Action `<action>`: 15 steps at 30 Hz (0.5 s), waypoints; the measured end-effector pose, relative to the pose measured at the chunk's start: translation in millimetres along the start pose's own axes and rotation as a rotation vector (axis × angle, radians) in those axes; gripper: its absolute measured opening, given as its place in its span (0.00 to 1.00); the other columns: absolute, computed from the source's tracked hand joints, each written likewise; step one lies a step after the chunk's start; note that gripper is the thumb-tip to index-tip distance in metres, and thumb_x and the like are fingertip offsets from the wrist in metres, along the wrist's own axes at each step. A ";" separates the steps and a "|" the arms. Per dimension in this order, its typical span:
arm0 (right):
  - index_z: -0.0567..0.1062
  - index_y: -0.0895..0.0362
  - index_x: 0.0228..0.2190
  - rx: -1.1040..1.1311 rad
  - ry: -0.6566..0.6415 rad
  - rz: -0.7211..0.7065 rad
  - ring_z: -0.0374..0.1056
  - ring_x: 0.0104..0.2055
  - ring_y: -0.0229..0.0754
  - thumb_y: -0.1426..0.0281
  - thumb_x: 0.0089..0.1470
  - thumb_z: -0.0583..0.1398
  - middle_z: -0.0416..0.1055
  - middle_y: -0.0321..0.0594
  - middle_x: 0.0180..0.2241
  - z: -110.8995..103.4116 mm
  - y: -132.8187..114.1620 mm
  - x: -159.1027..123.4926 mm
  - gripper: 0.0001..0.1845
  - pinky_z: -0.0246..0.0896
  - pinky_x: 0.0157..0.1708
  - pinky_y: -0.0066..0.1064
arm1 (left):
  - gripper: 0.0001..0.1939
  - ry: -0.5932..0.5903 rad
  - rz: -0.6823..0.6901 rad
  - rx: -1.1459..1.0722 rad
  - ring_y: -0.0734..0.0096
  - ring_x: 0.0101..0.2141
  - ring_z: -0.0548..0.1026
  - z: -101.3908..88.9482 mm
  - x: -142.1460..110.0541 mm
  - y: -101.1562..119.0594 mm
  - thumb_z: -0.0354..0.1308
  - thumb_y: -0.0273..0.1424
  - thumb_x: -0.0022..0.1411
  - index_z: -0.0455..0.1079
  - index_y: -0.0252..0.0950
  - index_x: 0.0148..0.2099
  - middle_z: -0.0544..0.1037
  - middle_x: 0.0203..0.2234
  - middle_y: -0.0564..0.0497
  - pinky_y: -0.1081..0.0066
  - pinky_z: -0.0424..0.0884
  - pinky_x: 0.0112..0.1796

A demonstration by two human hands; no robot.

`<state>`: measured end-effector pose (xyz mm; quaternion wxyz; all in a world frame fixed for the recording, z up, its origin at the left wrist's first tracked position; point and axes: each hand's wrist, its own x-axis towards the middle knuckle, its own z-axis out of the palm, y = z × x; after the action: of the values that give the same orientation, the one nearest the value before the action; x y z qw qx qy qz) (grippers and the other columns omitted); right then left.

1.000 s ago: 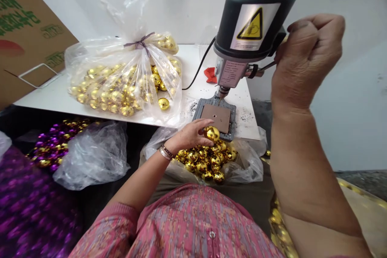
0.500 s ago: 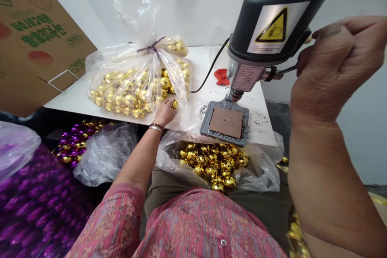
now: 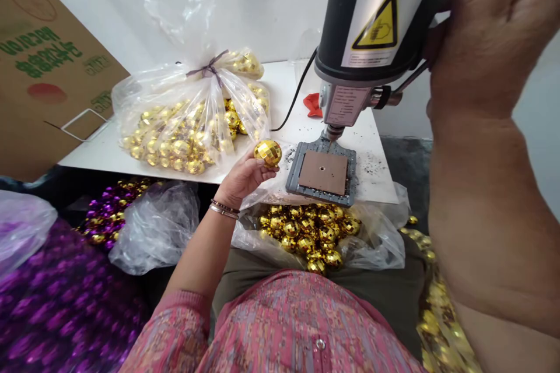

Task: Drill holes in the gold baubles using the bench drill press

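My left hand (image 3: 244,178) is raised over the table's front edge, cupping a faceted gold mirror ball (image 3: 268,152) in its fingers. My right hand (image 3: 490,35) is high at the right, closed around the thin metal lever (image 3: 411,77) of a black bench drill (image 3: 376,23). Below the drill chuck lies a grey base plate (image 3: 306,178) with a brown square pad (image 3: 324,172) that has a central hole. Neither hand touches the plate. A loose plastic bag (image 3: 376,247) on my lap holds several gold balls (image 3: 306,232).
A tied clear bag of gold balls (image 3: 192,140) stands on the white table (image 3: 280,84), with dark drill debris near the plate. A cardboard box (image 3: 48,70) leans at the left. Purple and gold balls (image 3: 107,215) lie low at the left beside a plastic bag (image 3: 157,233).
My left hand has come away from the tied bag and lifted the gold ball into full view. My right hand has risen slightly on the lever, and the view has shifted.
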<state>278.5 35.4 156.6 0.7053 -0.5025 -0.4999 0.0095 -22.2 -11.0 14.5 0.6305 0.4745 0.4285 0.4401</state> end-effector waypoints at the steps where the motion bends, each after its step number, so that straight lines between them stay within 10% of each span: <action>1: 0.55 0.55 0.21 -0.022 0.003 0.034 0.54 0.26 0.24 0.79 0.63 0.52 0.57 0.30 0.23 2.8 -1.0 6.3 0.19 0.53 0.33 0.23 | 0.24 -0.017 -0.040 -0.021 0.67 0.36 0.80 6.1 0.2 -1.7 0.65 0.38 0.52 0.69 0.39 0.51 0.80 0.40 0.46 0.66 0.77 0.40; 7: 0.52 0.56 0.19 -0.087 -0.014 0.103 0.54 0.27 0.23 0.81 0.63 0.52 0.55 0.29 0.21 10.0 -7.3 17.1 0.23 0.53 0.34 0.22 | 0.23 -0.059 -0.217 0.021 0.75 0.29 0.77 33.1 16.9 -18.8 0.70 0.36 0.53 0.68 0.39 0.49 0.80 0.38 0.49 0.71 0.74 0.33; 15: 0.53 0.54 0.24 -0.054 -0.062 0.053 0.57 0.30 0.24 0.75 0.68 0.48 0.65 0.34 0.28 9.8 1.0 12.6 0.18 0.58 0.33 0.18 | 0.25 0.025 -0.117 0.398 0.77 0.28 0.72 76.9 40.2 -27.7 0.73 0.33 0.53 0.67 0.36 0.50 0.78 0.36 0.51 0.74 0.68 0.30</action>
<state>278.2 49.2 164.6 0.6752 -0.5339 -0.5082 0.0299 65.5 6.1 -3.4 0.5436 0.5583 0.5416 0.3152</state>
